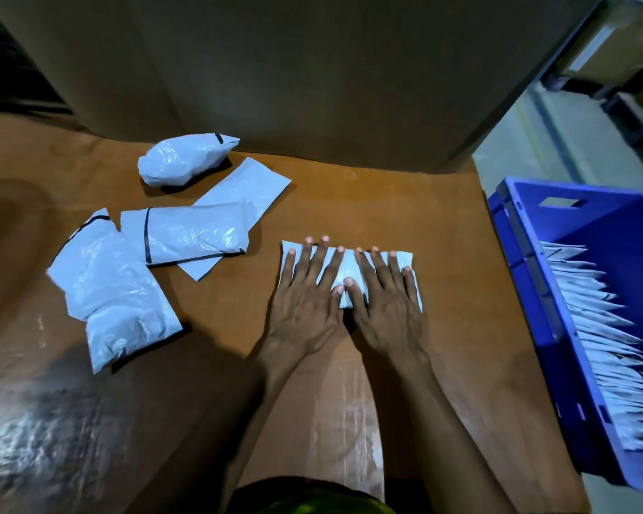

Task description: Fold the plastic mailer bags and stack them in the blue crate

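Note:
A folded white mailer bag (346,268) lies flat on the brown table in front of me. My left hand (307,302) and my right hand (385,302) press down on it side by side, fingers straight and spread, thumbs touching at the middle. Several loose white mailer bags (186,235) lie to the left, one of them (112,291) large and crumpled, another (182,159) bunched into a lump at the back. The blue crate (524,261) stands at the right edge of the table, tilted, with a row of several folded bags (602,335) inside.
A tall cardboard wall (294,68) rises behind the table. The brown table surface (387,202) shows between the pressed bag and the wall. To the right, beyond the crate, a grey floor (557,142) and dark shelving are visible.

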The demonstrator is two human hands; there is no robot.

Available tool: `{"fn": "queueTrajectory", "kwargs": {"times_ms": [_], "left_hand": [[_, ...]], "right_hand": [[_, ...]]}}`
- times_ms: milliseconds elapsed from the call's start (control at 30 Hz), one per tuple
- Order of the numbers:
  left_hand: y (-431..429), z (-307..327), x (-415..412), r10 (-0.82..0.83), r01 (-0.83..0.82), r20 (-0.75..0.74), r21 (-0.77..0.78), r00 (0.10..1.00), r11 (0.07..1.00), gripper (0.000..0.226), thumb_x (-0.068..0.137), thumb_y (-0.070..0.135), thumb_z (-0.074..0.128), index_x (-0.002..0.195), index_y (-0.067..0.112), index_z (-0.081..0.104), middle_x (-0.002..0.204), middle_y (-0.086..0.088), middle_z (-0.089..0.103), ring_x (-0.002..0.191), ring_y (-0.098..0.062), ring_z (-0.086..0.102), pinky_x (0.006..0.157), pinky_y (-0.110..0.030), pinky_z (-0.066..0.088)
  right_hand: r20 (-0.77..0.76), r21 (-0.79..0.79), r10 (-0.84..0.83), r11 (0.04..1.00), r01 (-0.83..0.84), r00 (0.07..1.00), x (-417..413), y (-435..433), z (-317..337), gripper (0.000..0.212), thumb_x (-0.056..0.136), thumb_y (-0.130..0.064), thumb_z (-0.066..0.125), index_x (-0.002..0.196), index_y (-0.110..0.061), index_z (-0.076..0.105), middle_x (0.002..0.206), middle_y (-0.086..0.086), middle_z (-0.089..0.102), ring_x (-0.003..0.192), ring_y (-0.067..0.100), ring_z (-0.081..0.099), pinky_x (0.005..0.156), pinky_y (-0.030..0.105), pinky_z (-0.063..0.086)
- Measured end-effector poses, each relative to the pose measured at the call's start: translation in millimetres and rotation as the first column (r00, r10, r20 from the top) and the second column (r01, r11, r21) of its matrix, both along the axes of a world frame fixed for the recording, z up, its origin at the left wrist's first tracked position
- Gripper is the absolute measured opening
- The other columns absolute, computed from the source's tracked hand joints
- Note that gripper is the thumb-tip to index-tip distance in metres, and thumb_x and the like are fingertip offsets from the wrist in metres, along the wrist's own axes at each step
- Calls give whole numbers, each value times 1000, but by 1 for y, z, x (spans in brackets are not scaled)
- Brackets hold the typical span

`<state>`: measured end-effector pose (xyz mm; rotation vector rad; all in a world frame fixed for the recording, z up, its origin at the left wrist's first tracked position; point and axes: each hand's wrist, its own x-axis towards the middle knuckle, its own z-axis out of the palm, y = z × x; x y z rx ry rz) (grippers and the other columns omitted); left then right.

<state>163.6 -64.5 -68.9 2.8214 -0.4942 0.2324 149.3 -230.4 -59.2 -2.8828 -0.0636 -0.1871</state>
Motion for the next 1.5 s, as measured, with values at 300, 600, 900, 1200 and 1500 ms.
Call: {"fn": "queueTrajectory", "kwargs": {"times_ms": [300,600,900,1200,1500], "left_hand": [[-2,-2,15,33,-30,-43,66,998,997,69,102,40,27,165,14,20,172,-16,9,160,-37,4,127,-56,11],[-2,1,14,27,-20,-78,96,997,995,72,100,42,22,166,14,14,173,-16,1,159,-38,-4,127,-59,5],[-2,2,19,14,-3,-119,89,993,996,72,101,43,22,166,14,14,173,-15,1,159,-37,-5,127,-60,3],[-4,-3,-2,34,-26,-102,78,994,997,71,100,39,32,166,16,18,173,-17,3,159,-41,-3,125,-63,10],[0,-4,17,46,-9,-276,132,960,991,75,98,56,5,166,26,-6,171,-10,-22,152,-46,-27,124,-64,-6]], "right_hand": [[18,-141,-15,990,18,1000,17,1,-2,63,108,-55,31,165,-29,26,172,4,22,161,29,6,129,51,8],[22,-121,-33,992,36,999,14,5,-3,65,107,-55,37,165,-29,25,173,4,22,162,28,5,129,49,7],[-8,-88,-37,995,36,999,19,3,-5,65,107,-55,34,165,-31,24,173,3,22,162,28,5,129,49,6],[-15,-30,-34,999,34,999,0,3,-13,63,108,-55,33,166,-34,21,175,-2,13,162,21,-5,128,51,11],[-228,79,-20,996,39,974,18,3,-5,65,106,-62,24,165,-44,2,175,-7,-11,157,18,-28,129,47,-9]]}}
